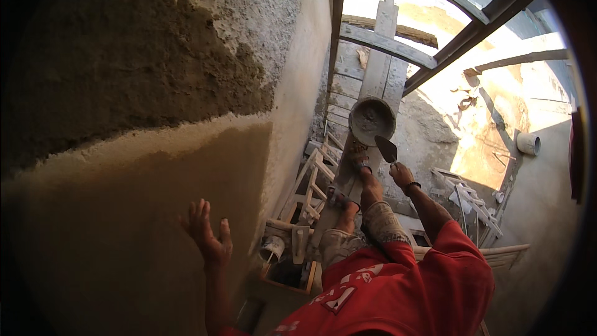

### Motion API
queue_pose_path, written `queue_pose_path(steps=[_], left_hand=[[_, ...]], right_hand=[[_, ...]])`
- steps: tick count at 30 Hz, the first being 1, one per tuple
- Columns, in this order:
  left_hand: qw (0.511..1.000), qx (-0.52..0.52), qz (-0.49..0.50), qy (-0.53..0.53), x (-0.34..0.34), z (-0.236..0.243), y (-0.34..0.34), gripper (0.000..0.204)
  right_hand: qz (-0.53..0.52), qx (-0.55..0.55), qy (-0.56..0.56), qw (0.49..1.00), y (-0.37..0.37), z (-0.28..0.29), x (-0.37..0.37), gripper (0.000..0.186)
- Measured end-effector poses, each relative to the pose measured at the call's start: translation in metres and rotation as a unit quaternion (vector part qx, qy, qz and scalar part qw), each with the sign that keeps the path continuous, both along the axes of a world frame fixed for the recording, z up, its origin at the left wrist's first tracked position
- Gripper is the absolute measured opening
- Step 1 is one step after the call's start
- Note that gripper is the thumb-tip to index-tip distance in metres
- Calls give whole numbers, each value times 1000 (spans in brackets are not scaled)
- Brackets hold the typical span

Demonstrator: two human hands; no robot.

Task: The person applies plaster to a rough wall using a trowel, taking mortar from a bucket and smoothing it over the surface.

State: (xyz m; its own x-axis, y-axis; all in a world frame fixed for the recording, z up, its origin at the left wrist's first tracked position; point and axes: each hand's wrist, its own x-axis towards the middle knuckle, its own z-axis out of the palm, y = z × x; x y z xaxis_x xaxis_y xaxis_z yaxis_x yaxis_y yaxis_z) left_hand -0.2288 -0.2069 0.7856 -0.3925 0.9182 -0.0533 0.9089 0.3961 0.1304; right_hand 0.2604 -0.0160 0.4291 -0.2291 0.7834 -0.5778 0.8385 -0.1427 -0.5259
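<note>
In my right hand [403, 175] is a pointed masonry trowel [387, 149], gripped by its handle. The dark blade sits at the right rim of a round bucket [372, 122] holding grey mortar. That bucket stands on a plank just ahead of my feet. My left hand [209, 234] is raised at the left with its fingers spread and nothing in it. It is nearest to the wall [186, 180], whose lower part is smooth, damp-looking plaster. Higher up, the wall has a rough, dark coat [143, 74] beside a paler grey patch.
I stand on a narrow plank [378, 74] above the floor. Wooden frames [316, 177] and a white pail [272, 248] lie below left; a small ladder-like frame [471, 198] is at right. A metal frame [388, 43] crosses ahead. Another bucket [528, 144] is far right.
</note>
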Motion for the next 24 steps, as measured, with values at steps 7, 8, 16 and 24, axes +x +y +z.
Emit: queue_pose_path(steps=[7,8,16,24], left_hand=[[891,-208,12,-404,111,-302,9,52],[880,-190,-9,-435,124,-334,20,50],[883,-72,-6,-463,186,-586,146,56],[765,-101,75,-631,228,-709,239,53]], right_hand=[[35,-74,-148,986,22,-82,14,30],[42,-73,-169,982,35,-88,10,30],[191,103,-246,945,139,-185,-37,18],[391,130,-221,884,122,-257,-12,16]])
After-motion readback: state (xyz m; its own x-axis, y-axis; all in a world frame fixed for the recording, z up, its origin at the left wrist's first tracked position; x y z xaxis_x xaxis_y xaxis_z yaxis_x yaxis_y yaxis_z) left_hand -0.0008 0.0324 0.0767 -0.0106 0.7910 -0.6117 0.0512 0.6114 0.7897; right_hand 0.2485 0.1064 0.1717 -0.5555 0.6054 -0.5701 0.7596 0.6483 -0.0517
